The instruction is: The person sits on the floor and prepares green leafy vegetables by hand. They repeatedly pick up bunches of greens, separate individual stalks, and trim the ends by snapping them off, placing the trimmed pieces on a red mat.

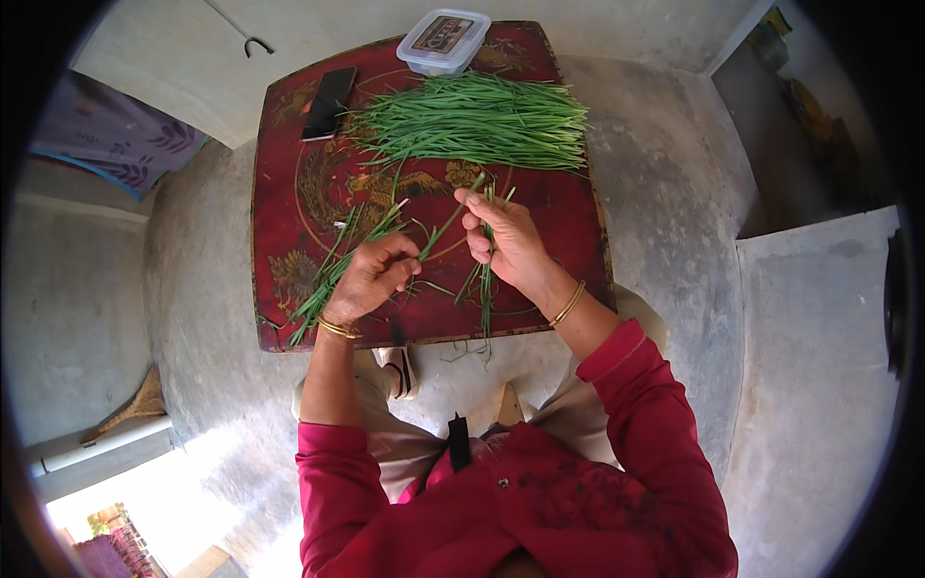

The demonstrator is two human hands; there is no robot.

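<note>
A thin green stalk [448, 225], like a garlic chive, slants between my hands over the red patterned table. My left hand [383, 271] pinches its lower end, above a loose bunch of green stalks [318, 300] lying at the table's near left. My right hand [502, 235] has its fingertips near the stalk's upper end and is closed around several more stalks [486, 289], which hang down over the near edge. A large, neatly laid pile of green chives [477, 123] lies across the back of the table, its paler ends to the right.
On the red table [578, 253], a black phone [329, 103] lies at the back left, and a lidded clear plastic container [444, 40] stands at the back edge beyond the pile. Stray green bits lie near my hands. A wall stands close behind the table; a metal hook [258, 48] hangs there.
</note>
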